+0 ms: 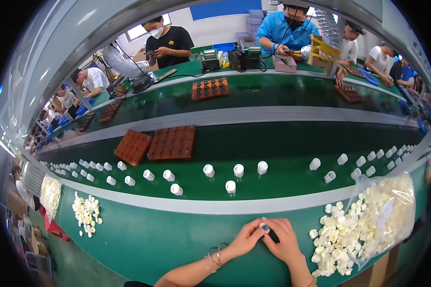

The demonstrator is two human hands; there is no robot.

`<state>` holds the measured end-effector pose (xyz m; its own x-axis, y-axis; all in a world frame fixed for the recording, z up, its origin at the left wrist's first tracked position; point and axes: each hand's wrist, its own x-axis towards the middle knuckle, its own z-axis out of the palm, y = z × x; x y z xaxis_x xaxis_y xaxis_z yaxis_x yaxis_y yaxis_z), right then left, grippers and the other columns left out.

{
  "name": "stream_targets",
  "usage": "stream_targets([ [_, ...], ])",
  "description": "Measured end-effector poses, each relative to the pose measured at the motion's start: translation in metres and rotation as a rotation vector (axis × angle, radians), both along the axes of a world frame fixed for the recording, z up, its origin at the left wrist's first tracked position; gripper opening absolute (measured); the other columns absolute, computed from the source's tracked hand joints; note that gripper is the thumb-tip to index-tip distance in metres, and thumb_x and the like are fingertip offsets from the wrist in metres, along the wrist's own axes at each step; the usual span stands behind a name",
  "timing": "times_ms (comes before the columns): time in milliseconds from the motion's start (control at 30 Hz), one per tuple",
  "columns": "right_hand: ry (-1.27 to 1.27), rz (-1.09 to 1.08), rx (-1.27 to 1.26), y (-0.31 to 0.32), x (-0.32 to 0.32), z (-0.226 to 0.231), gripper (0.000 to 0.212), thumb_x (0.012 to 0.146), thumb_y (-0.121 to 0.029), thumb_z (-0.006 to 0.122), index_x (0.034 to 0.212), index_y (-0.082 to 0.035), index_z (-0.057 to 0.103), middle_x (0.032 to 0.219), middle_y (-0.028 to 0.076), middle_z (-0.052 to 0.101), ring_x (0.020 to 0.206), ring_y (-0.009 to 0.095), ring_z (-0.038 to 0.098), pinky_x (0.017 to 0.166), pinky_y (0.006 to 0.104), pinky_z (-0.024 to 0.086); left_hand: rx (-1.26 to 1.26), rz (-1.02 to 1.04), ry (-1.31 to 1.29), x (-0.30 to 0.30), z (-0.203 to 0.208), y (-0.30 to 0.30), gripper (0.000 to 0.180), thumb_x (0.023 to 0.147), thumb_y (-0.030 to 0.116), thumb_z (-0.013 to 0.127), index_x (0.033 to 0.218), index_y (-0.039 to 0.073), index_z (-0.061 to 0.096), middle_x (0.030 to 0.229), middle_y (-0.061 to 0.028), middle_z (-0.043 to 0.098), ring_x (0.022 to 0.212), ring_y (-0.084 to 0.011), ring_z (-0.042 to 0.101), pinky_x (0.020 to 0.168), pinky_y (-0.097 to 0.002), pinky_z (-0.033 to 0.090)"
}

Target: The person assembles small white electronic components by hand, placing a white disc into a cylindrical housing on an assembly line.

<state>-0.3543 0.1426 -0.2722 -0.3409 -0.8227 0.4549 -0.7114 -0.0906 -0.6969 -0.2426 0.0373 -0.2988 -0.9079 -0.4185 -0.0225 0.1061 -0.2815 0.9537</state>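
Note:
My left hand (244, 239) and my right hand (284, 240) meet above the near green table edge, fingers pinched together. Between their fingertips sits a small white piece with a shiny blue part (265, 227); the fingers hide most of it, so its exact kind is unclear. Thin bracelets (214, 259) circle my left wrist. To the right of my hands lies a heap of small cream-white caps (334, 239), spilling from a clear plastic bag (392, 210). Ahead, small white cylinders (231, 186) stand on the green conveyor belt (273, 191).
A smaller pile of cream caps (86, 214) lies at the left, beside another bag (50, 195). Two reddish-brown trays (171, 143) rest on the belt. A grey rail (201, 206) separates belt from table. Across the line, several people work, one in a blue shirt (277, 31).

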Motion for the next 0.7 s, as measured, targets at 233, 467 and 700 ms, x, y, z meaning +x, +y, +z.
stream_targets([
  [233,0.012,-0.009,0.014,-0.001,0.0,0.001,0.046,0.069,0.0,0.069,0.114,-0.003,0.06,0.109,0.012,0.063,0.096,0.031,0.059,0.082,0.0376,0.049,-0.038,0.044,0.034,-0.002,-0.007,0.003,0.021,0.101,0.019,0.041,0.103,0.002,0.054,0.091,-0.0011,0.054,0.085,-0.0089,0.05,0.078,-0.0237,0.042],
  [467,0.034,-0.043,0.012,-0.001,-0.002,-0.004,0.045,0.074,-0.005,0.069,0.118,-0.006,0.06,0.109,0.01,0.062,0.096,0.028,0.061,0.078,0.0351,0.053,0.065,0.03,-0.023,0.002,-0.016,0.003,0.027,0.103,0.024,0.035,0.107,0.004,0.051,0.097,-0.002,0.052,0.089,-0.0081,0.049,0.082,-0.0254,0.043],
  [700,0.012,-0.045,0.019,-0.001,-0.002,-0.006,0.044,0.075,-0.005,0.069,0.118,-0.005,0.06,0.11,0.011,0.063,0.096,0.028,0.061,0.08,0.0356,0.052,0.097,0.053,-0.018,0.0,-0.018,0.005,0.027,0.103,0.025,0.033,0.105,0.004,0.051,0.097,-0.0021,0.052,0.088,-0.008,0.049,0.082,-0.024,0.043],
])
